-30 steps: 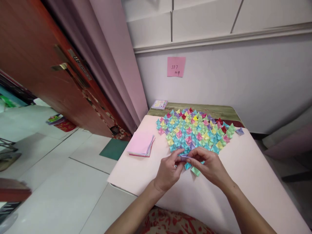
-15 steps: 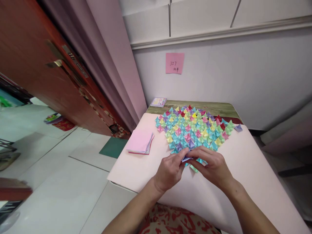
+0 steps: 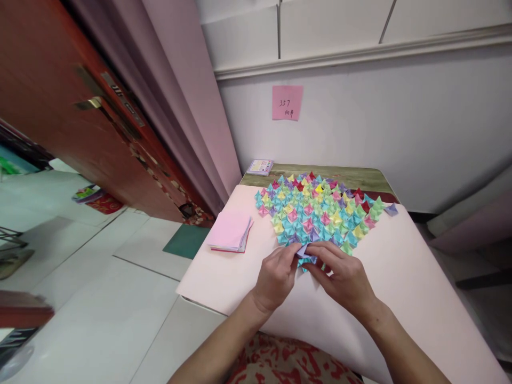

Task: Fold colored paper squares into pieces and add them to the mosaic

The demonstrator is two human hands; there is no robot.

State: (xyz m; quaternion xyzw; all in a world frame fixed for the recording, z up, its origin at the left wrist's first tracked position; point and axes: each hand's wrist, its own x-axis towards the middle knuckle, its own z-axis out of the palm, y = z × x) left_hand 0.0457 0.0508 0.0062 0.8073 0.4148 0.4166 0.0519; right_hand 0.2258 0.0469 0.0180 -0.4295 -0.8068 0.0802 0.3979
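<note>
Purple folded paper (image 3: 302,252) has just gone from a thin flat strip, seen a sec ago, to a wider shape w/ a raised flap, pinched btwn a person's two bare hands; that suggests the folding is partway along, w/ this piece being shaped rather than finished. Left hand (image 3: 276,277) reaches in from lower L, back of hand up, thumb and index gripping the paper's L end. Right hand (image 3: 346,272) reaches in from lower R, fingers bent over the top, thumb below, gripping the same small piece from its side. Exact creases can't be made out b/c fingertips cover much of it. The paper is over the near tip of a big cluster of folded paper pieces (image 3: 308,225) in teal, green, yellow, pink, red and purple, w/ points sticking up, packed close on a pale pink table cover (image 3: 416,277). A lone purple piece (image 3: 392,209) sits at the cluster's far R side. L of the hands, nr the table's L edge, is a stack of square paper (image 3: 229,232), pink sheet on top; at the back L corner, a small printed pack (image 3: 261,167). On the wall behind, a pink note (image 3: 287,103) w/ handwritten "357". Cluster and stack look unchanged.
</note>
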